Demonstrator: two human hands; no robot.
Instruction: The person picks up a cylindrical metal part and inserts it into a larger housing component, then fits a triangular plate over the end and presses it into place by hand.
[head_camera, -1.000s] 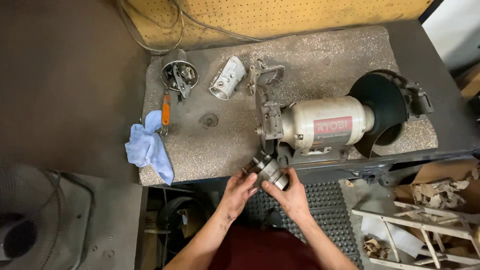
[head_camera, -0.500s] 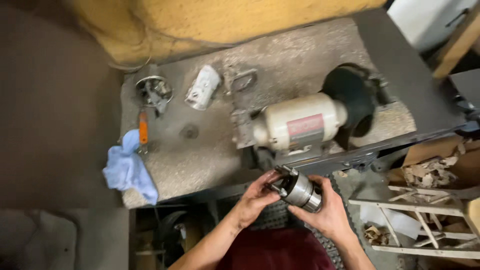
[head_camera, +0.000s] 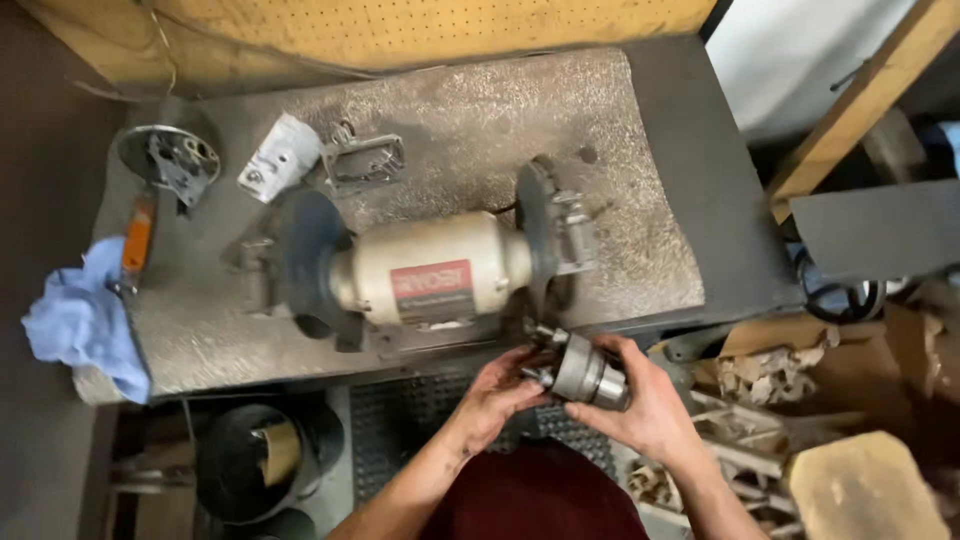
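Left hand (head_camera: 497, 388): curled on the near end of the metal part (head_camera: 583, 372).
Right hand (head_camera: 645, 405): cupped under the part, gripping.
Part: held at the bench (head_camera: 650, 220) front edge, just below the grinder (head_camera: 430, 270).
Bench left: blue rag (head_camera: 80, 325), orange-handled tool (head_camera: 137, 235).

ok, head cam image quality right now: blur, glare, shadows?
Head view: mild motion smear overall, and the bench grinder is soft-edged. The grey metal part, held between the left hand and the right hand, shows a dull sheen but no blown-out glare. The worktop is evenly lit. The space under the bench falls into deep shadow.
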